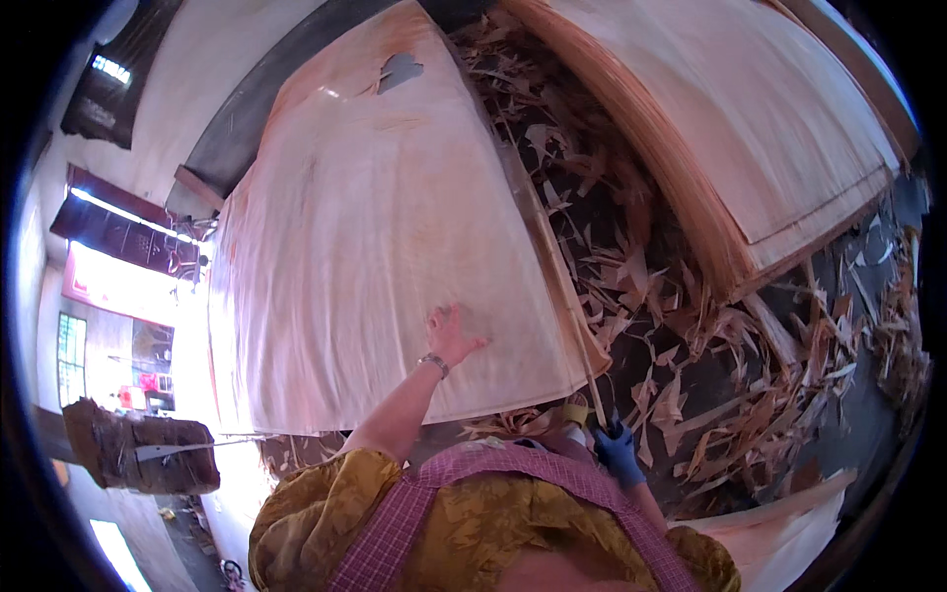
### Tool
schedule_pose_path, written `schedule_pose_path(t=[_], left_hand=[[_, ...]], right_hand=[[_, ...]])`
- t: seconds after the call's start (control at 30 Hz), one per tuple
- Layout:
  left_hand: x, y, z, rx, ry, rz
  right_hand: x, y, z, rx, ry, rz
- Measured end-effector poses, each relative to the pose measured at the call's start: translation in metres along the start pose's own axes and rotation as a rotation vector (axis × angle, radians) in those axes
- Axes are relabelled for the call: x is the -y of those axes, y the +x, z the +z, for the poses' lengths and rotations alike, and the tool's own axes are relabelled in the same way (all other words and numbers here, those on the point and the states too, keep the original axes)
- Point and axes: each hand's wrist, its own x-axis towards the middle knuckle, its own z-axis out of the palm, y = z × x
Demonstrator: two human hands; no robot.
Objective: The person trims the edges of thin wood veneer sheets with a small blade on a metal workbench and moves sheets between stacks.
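A large pale wood veneer sheet (385,227) lies before me, with a ragged hole near its far end. My left hand (452,335), bare and with a band on the wrist, rests on its near part with fingers spread. At the sheet's near right corner is my right hand (619,452), in a blue glove. Its fingers are closed around something small and dark, too unclear to name. A narrow wood strip (596,400) runs from the sheet's corner down toward the glove.
On the right stands a thick stack of veneer sheets (750,118) with layered edges. Torn veneer scraps (631,276) litter the floor between the stacks and at the right. Another pale sheet (779,533) lies at lower right. A rough wooden block (138,449) is at left.
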Motion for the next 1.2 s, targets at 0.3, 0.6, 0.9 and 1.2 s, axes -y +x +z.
schedule_pose_path(t=[0.3,0.6,0.9,1.2], left_hand=[[0.007,-0.01,0.01,-0.087,0.036,0.011],[-0.027,-0.022,-0.036,0.012,0.153,0.083],[-0.005,0.011,0.019,-0.056,0.263,0.242],[0.009,0.004,0.033,0.019,0.363,0.338]], right_hand=[[0.043,0.006,-0.074,-0.392,-0.487,-0.521],[0.264,0.103,-0.258,-1.021,-1.312,-1.13],[0.032,0.015,-0.251,-1.363,-1.626,-0.556],[-0.235,-0.236,-0.116,-1.111,-0.469,0.627]])
